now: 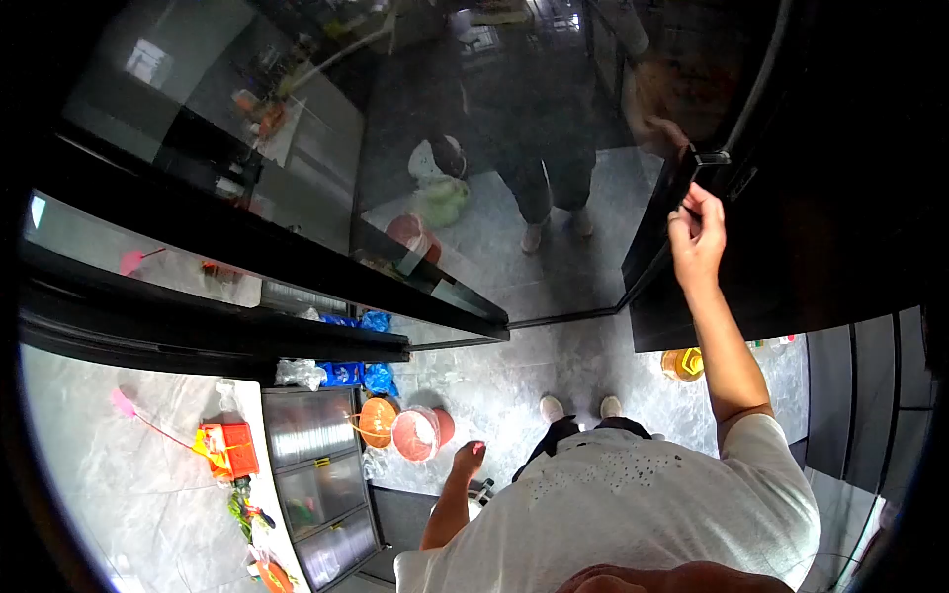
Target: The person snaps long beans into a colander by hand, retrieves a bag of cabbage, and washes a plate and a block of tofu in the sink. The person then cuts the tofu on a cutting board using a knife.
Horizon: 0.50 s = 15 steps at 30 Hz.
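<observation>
A dark glass door (554, 119) with a black frame stands in front of me and mirrors the floor and my legs. My right hand (699, 237) is raised to the door's edge, its fingers curled at the lower end of a black door handle (704, 163). Part of the grip is hidden behind the fingers. Low at my side, my left hand (469, 460) hangs with its fingers closed. A small pinkish spot shows at its fingertips, too small to name. Close to that hand stand a pinkish-red bucket (423, 435) and an orange basket (376, 422).
Blue plastic bags (361, 376) lie beside a cabinet with glass doors (316, 469) on the left. On its counter are a red basket (232, 450) and some green vegetables (240, 514). A yellow oil bottle (682, 365) stands on the grey tiled floor (514, 385) at the right.
</observation>
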### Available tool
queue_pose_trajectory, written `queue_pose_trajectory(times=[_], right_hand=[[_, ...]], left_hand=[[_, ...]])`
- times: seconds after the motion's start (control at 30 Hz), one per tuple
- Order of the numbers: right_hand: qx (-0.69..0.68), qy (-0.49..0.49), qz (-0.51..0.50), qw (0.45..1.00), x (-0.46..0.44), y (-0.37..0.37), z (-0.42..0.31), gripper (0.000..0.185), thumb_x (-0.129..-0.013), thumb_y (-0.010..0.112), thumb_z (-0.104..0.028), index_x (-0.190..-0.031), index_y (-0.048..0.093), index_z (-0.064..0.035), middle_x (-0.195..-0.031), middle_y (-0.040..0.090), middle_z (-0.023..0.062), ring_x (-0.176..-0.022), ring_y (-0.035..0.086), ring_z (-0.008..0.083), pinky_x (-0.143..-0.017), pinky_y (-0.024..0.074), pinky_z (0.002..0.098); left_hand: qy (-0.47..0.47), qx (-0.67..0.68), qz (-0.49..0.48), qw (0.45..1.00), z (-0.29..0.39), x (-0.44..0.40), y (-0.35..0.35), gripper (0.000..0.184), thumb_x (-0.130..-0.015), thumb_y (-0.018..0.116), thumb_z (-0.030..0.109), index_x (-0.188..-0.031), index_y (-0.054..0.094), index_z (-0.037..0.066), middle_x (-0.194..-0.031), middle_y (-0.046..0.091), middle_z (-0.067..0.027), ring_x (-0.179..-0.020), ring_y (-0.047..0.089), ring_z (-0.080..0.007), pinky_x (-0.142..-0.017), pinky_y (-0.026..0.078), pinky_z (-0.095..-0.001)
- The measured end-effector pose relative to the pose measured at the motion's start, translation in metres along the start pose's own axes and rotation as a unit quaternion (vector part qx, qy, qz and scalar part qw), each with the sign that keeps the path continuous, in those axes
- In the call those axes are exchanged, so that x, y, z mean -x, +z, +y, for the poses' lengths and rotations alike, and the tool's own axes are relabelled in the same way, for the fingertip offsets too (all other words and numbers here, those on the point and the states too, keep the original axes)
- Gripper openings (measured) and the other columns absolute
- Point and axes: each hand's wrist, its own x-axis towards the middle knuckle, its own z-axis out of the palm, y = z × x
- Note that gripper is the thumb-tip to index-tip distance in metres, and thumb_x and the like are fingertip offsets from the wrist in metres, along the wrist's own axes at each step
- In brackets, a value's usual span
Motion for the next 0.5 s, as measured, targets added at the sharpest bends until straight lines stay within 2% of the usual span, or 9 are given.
queue_pose_trajectory(times=[0.07, 0.17, 0.23, 0.27, 0.3, 0.37, 0.47, 0.5], right_hand=[[-0.002, -0.022, -0.037, 0.999, 0.004, 0.003, -0.008, 0.044, -0.074, 0.06, 0.004, -0.116, 0.051, 0.0038, -0.103, 0.052, 0.0126, -0.094, 0.057, 0.0208, -0.082, 0.0497, 0.0295], [0.025, -0.093, -0.105, 0.99, 0.009, 0.007, -0.023, 0.055, -0.07, 0.064, 0.003, -0.123, 0.048, 0.0037, -0.107, 0.052, 0.0173, -0.093, 0.057, 0.0262, -0.078, 0.0499, 0.0304], [-0.018, -0.097, -0.144, 0.985, 0.015, 0.015, -0.03, 0.061, -0.068, 0.065, 0.002, -0.126, 0.046, 0.0041, -0.109, 0.052, 0.019, -0.093, 0.057, 0.0288, -0.077, 0.0498, 0.0314], [-0.032, -0.097, -0.16, 0.982, 0.017, 0.021, -0.033, 0.062, -0.068, 0.065, 0.0, -0.127, 0.045, 0.0052, -0.111, 0.051, 0.0194, -0.092, 0.058, 0.0294, -0.075, 0.0501, 0.033], [-0.067, -0.054, -0.204, 0.975, 0.022, 0.025, -0.035, 0.065, -0.069, 0.065, -0.005, -0.129, 0.042, 0.0052, -0.117, 0.048, 0.0215, -0.098, 0.056, 0.0326, -0.082, 0.0483, 0.0373], [-0.046, -0.104, -0.222, 0.968, 0.034, 0.041, -0.036, 0.069, -0.07, 0.065, -0.01, -0.132, 0.038, 0.0046, -0.124, 0.044, 0.0238, -0.107, 0.051, 0.0368, -0.091, 0.0434, 0.0413], [-0.116, -0.092, -0.29, 0.946, 0.048, 0.058, -0.047, 0.073, -0.071, 0.066, -0.014, -0.134, 0.035, 0.0039, -0.134, 0.036, 0.0277, -0.121, 0.041, 0.0415, -0.101, 0.0359, 0.0426], [-0.118, -0.094, -0.319, 0.936, 0.05, 0.063, -0.052, 0.073, -0.071, 0.066, -0.014, -0.134, 0.035, 0.004, -0.137, 0.033, 0.029, -0.124, 0.039, 0.0427, -0.102, 0.035, 0.0424]], left_hand=[[-0.008, 0.077, 0.031, 0.997, 0.054, -0.011, -0.013, 0.022, -0.087, 0.059, 0.026, -0.102, 0.063, 0.01, -0.095, 0.067, -0.0107, -0.09, 0.065, -0.0238, -0.079, 0.05, -0.0333], [0.011, 0.168, -0.005, 0.986, 0.111, -0.028, -0.025, 0.027, -0.088, 0.059, 0.023, -0.111, 0.06, 0.01, -0.095, 0.067, -0.0098, -0.087, 0.064, -0.0183, -0.079, 0.05, -0.0292], [0.046, 0.193, 0.022, 0.98, 0.156, -0.032, -0.039, 0.028, -0.088, 0.059, 0.02, -0.114, 0.06, 0.01, -0.094, 0.067, -0.0103, -0.086, 0.063, -0.0168, -0.078, 0.05, -0.0286], [0.066, 0.194, 0.036, 0.978, 0.168, -0.039, -0.042, 0.03, -0.088, 0.058, 0.014, -0.118, 0.057, 0.011, -0.096, 0.066, -0.01, -0.083, 0.062, -0.0165, -0.075, 0.05, -0.0283], [0.067, 0.191, 0.036, 0.979, 0.186, -0.042, -0.052, 0.03, -0.088, 0.058, 0.014, -0.118, 0.057, 0.011, -0.096, 0.066, -0.01, -0.083, 0.062, -0.0165, -0.075, 0.05, -0.0283], [0.174, 0.27, 0.136, 0.937, 0.224, -0.043, -0.073, 0.038, -0.087, 0.058, 0.008, -0.124, 0.053, 0.011, -0.101, 0.063, -0.0077, -0.079, 0.059, -0.0134, -0.069, 0.049, -0.0257], [0.186, 0.264, 0.176, 0.93, 0.269, -0.046, -0.114, 0.05, -0.084, 0.058, 0.002, -0.132, 0.046, 0.011, -0.107, 0.059, -0.0056, -0.078, 0.055, -0.0092, -0.064, 0.047, -0.0218], [0.188, 0.257, 0.197, 0.927, 0.288, -0.044, -0.131, 0.053, -0.084, 0.058, 0.001, -0.134, 0.043, 0.009, -0.107, 0.058, -0.0071, -0.08, 0.055, -0.0105, -0.068, 0.048, -0.0232]])
